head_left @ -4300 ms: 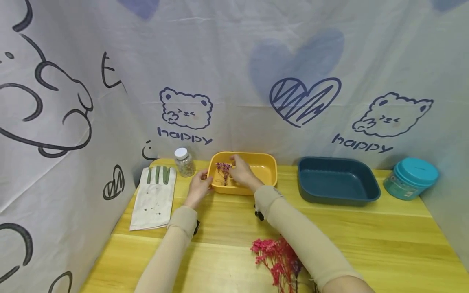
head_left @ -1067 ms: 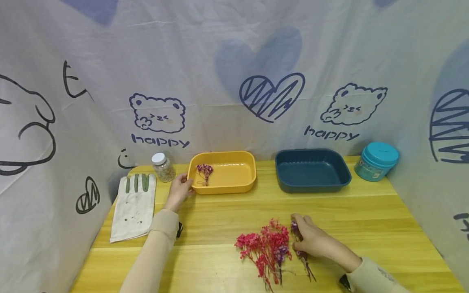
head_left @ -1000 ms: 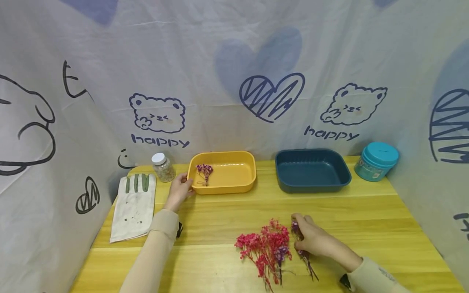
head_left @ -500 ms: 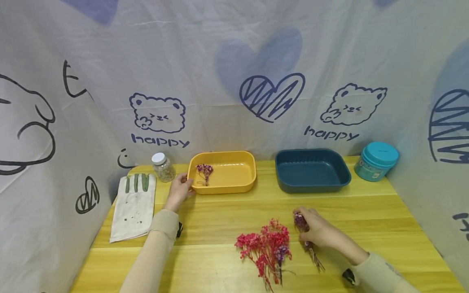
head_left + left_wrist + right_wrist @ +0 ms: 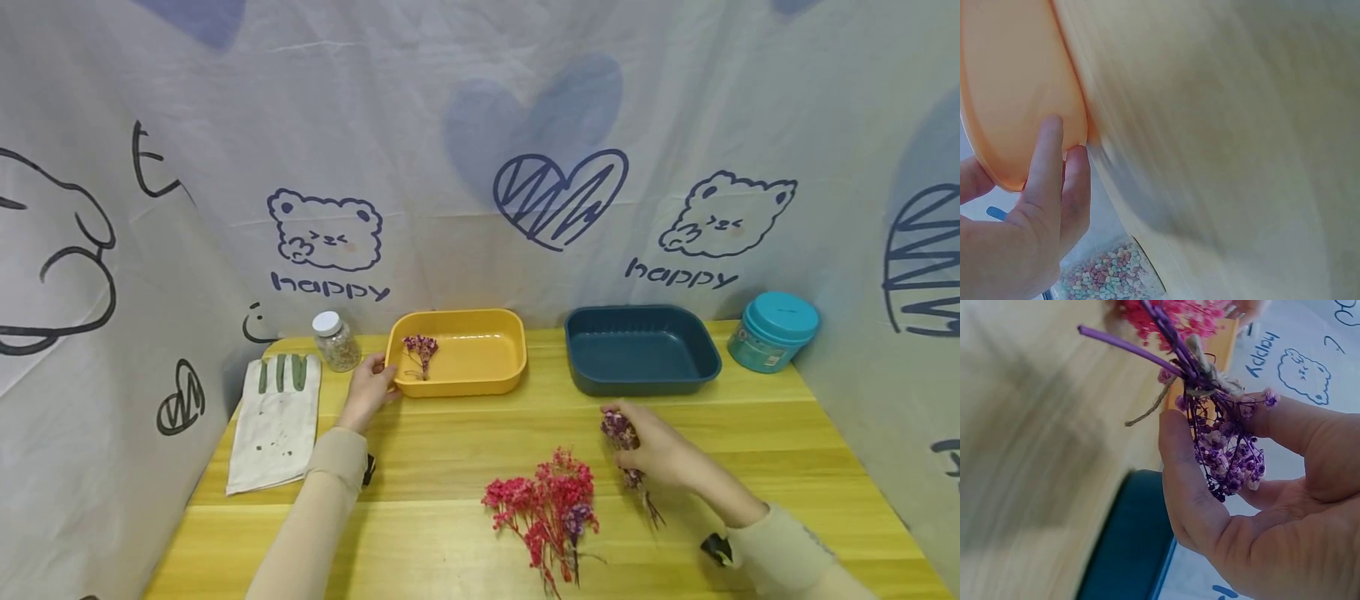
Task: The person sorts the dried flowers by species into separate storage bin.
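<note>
purple flower bunch (image 5: 619,429) and right grip (image 5: 662,450), shifted nearer blue tray (image 5: 643,385)

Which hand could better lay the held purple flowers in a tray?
Probably the right hand: it holds the purple flowers, near the dark blue tray. The left hand grips the yellow tray.

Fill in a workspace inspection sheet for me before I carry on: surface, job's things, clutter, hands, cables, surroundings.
Surface: wooden table, yellowish grain.
Job's things: tied purple bunch, held; second purple bunch inside yellow tray; pink flowers with purple sprig lying on the table; dark blue tray.
Clutter: white cloth with green stripes; white-capped jar; turquoise tub.
Hands: left hand holds the yellow tray's end; right hand holds the tied purple bunch.
Cables: nothing seen.
Surroundings: printed white fabric backdrop, behind and on both sides.
</note>
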Tool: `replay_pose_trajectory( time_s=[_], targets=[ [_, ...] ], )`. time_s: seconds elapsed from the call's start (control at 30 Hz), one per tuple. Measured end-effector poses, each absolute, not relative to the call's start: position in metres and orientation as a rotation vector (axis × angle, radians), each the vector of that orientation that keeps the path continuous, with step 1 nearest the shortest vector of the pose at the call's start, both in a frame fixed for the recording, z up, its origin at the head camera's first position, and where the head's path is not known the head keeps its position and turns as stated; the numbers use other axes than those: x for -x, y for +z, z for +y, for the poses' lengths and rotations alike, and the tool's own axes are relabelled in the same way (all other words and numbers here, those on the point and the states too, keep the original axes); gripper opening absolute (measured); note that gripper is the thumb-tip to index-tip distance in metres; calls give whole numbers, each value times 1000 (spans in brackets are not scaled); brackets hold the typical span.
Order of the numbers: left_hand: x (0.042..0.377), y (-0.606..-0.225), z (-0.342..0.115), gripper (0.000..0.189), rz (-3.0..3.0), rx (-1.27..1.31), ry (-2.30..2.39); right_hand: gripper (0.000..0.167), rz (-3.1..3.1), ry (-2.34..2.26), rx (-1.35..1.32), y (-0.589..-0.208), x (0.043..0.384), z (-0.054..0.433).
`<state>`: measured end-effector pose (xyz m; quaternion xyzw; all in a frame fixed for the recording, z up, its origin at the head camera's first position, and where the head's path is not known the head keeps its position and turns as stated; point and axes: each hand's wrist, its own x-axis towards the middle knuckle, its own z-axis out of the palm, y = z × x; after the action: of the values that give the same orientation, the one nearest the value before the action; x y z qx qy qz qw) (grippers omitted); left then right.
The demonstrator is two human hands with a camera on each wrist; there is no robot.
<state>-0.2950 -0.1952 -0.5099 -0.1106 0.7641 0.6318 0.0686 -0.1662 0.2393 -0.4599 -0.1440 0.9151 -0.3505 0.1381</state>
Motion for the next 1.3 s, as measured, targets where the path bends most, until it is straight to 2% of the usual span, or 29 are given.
replay_pose_trajectory(
  time_s=[0.33, 1.3],
  targets=[
    [294, -510, -197, 51, 2305, 328, 1895, 63, 2670, -1089, 436, -444, 179, 230],
    [295, -508, -195, 51, 2303, 332, 1889, 67, 2751, -1096, 343, -414, 220, 184]
  ],
)
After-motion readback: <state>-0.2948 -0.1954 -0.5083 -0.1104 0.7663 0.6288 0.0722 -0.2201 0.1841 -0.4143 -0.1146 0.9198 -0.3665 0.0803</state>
